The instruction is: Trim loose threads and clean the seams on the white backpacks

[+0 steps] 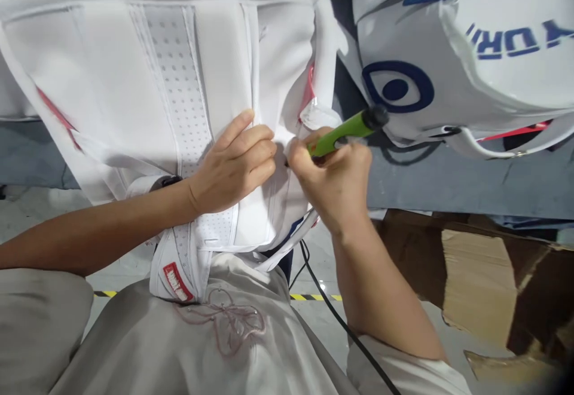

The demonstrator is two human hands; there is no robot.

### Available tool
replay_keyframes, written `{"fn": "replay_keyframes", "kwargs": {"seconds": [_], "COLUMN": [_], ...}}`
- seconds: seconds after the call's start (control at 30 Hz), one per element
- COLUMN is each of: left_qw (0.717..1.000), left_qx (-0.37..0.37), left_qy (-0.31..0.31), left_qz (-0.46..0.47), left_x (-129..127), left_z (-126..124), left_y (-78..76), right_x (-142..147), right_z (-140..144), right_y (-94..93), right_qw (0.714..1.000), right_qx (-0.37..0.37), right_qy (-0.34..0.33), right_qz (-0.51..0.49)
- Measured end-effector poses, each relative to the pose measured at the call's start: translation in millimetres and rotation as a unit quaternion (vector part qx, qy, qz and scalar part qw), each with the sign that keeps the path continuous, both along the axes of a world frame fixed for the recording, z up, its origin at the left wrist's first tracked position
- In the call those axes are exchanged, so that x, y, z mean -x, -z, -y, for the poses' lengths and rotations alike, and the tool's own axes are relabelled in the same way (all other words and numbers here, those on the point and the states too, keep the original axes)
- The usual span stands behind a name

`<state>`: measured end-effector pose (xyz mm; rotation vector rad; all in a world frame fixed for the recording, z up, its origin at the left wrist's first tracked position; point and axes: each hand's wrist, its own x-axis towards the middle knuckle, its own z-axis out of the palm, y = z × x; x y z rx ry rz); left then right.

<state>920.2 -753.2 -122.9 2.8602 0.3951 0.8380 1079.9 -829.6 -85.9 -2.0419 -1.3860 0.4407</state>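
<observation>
A large white padded cover (134, 84) with a perforated centre strip (179, 84) fills the upper left and hangs down into the person's lap, its lower end carrying a small red label (177, 281); beside it at the upper right lies a second white cover (448, 72) printed with blue letters and a blue ring, resting on a grey table (448, 180); below that, at the lower right, stands brown torn cardboard (475, 275); the floor beneath shows a yellow-and-black striped line (314, 297). The left hand (231, 165) lies on the white padded cover just right of the perforated strip, fingers curled and pressing the fabric down by a seam, closed on nothing but cloth; the right hand (334, 180) is wrapped around a green-handled tool (345, 132) with a black end, its working tip hidden between the two hands at the seam; a black cord (332, 311) runs down past the right forearm toward the bottom edge.
</observation>
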Motion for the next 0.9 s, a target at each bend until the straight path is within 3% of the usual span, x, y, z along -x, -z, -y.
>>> {"fn": "replay_keyframes", "kwargs": {"seconds": [0.13, 0.23, 0.4, 0.47, 0.53, 0.67, 0.77, 0.83, 0.9], "left_qw": [0.998, 0.998, 0.998, 0.998, 0.997, 0.973, 0.945, 0.943, 0.955], "left_qx": [-0.062, -0.061, -0.060, -0.055, -0.070, -0.109, -0.128, -0.134, -0.145], "left_qy": [-0.006, -0.019, -0.024, -0.027, -0.029, 0.059, 0.061, 0.044, 0.043], "left_qz": [0.003, 0.008, 0.016, 0.002, -0.030, -0.195, -0.294, -0.301, -0.255], "left_x": [1.5, 0.0, -1.7, -2.1, -4.7, -17.7, -28.8, -30.7, -23.2], "left_z": [2.8, 0.2, 5.4, 7.9, 1.3, -41.9, -76.0, -85.9, -80.1], "left_y": [-5.3, -0.2, 4.4, 4.9, 2.6, -27.1, -59.4, -74.8, -87.5], "right_x": [3.6, 3.1, 1.7, 0.5, -1.5, -6.8, -6.3, -0.1, 11.0], "right_z": [2.2, -1.7, 2.9, 5.6, 4.3, 0.8, 10.7, 19.9, 28.9], "right_y": [1.0, 3.9, 14.2, 23.5, 34.3, 50.5, 59.3, 62.4, 59.2], "right_qw": [0.998, 0.999, 0.996, 0.997, 0.996, 0.987, 0.978, 0.958, 0.934], "right_qx": [0.019, 0.043, 0.010, 0.022, -0.023, -0.103, -0.127, -0.191, -0.277], "right_qy": [-0.028, 0.011, -0.005, 0.015, 0.034, 0.038, 0.084, 0.097, 0.092], "right_qz": [-0.053, -0.011, -0.088, -0.073, -0.082, -0.114, -0.145, -0.192, -0.206]}}
